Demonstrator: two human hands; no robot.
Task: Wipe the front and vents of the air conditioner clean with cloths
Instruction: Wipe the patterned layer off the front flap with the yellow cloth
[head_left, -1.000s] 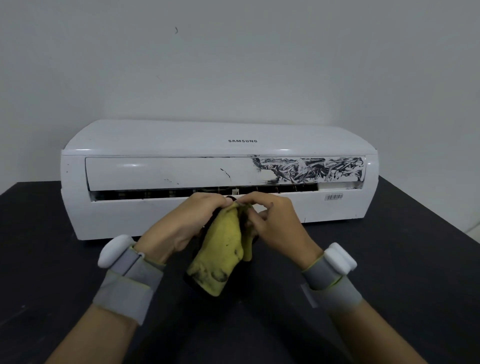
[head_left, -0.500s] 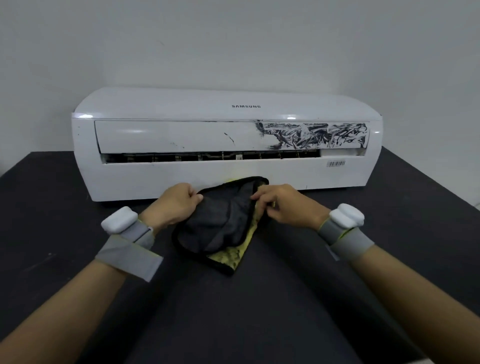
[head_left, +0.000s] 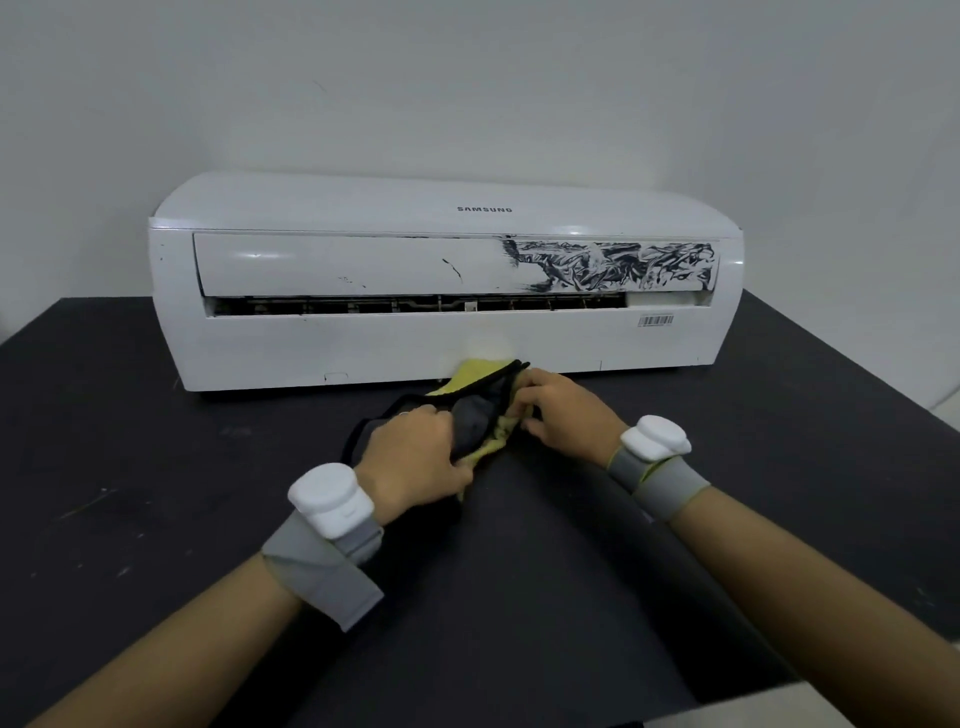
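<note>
Closest in, both forearms come up from the bottom edge, cut off before the elbows. Each wrist wears a grey fabric strap (head_left: 322, 577) with a white plastic puck (head_left: 332, 499) on top.

Just past that, both hands are bunched on a yellow and dark grey cloth with black trim (head_left: 478, 415), which lies on the matte black table (head_left: 156, 519) right in front of the unit. The left hand (head_left: 415, 457) has its fingers curled over the near side of the cloth and grips it. Its fingertips are tucked into the fabric, so I can't see them. The right hand (head_left: 566, 415) pinches the far yellow part, knuckles up. The left hand covers most of the cloth, so I can't make out how it's folded. Its far yellow corner touches, or nearly touches, the bottom of the casing.

Behind it sits the white plastic Samsung air conditioner (head_left: 363, 348), flat on the table. The right part of its long front flap (head_left: 337, 265) is covered in black smears (head_left: 613, 267), with a few small marks near the middle. The dark vent slot (head_left: 415, 304) under the flap is too shadowed to tell whether it's dirty. The barcode sticker (head_left: 655, 320) is too small to read. Furthest back is a plain pale wall (head_left: 467, 78).
</note>
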